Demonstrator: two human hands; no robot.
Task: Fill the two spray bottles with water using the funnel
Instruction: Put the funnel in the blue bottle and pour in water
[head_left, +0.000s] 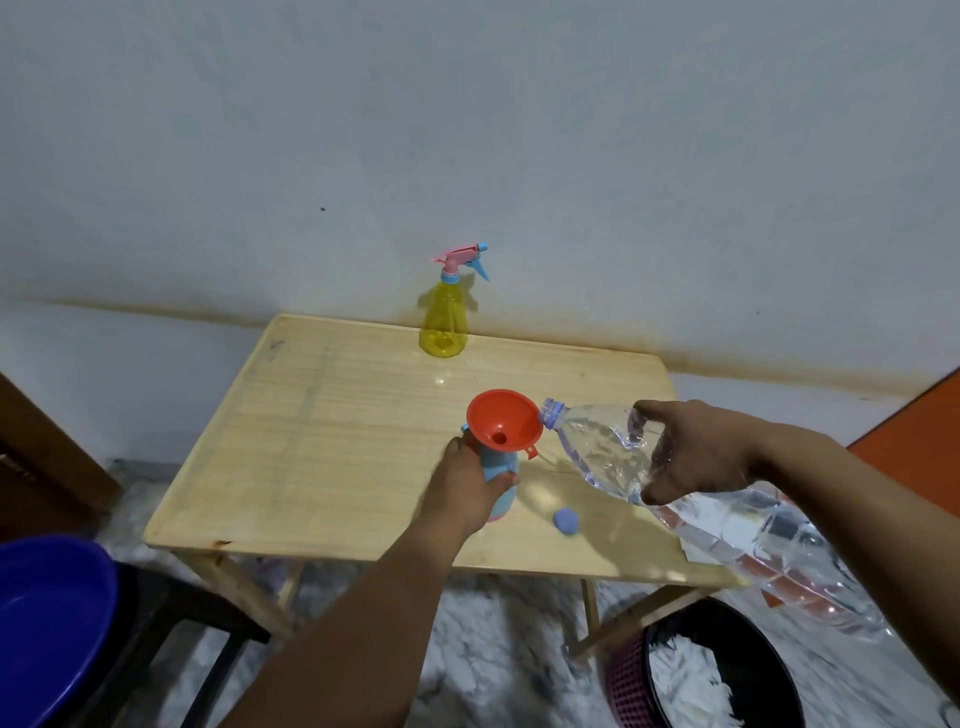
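Between left hand (470, 480) fingers: blue bottle (500, 475), funnel (503, 422) above.

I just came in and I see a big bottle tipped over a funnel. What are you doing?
A person is filling a small light-blue plastic spray bottle with water. The left hand grips it on the wooden table, with a red plastic funnel sitting in its neck. The right hand tilts a large clear plastic water bottle, its mouth at the funnel's rim. A small blue cap lies on the table. A yellow spray bottle with its pink sprayer on stands at the back.
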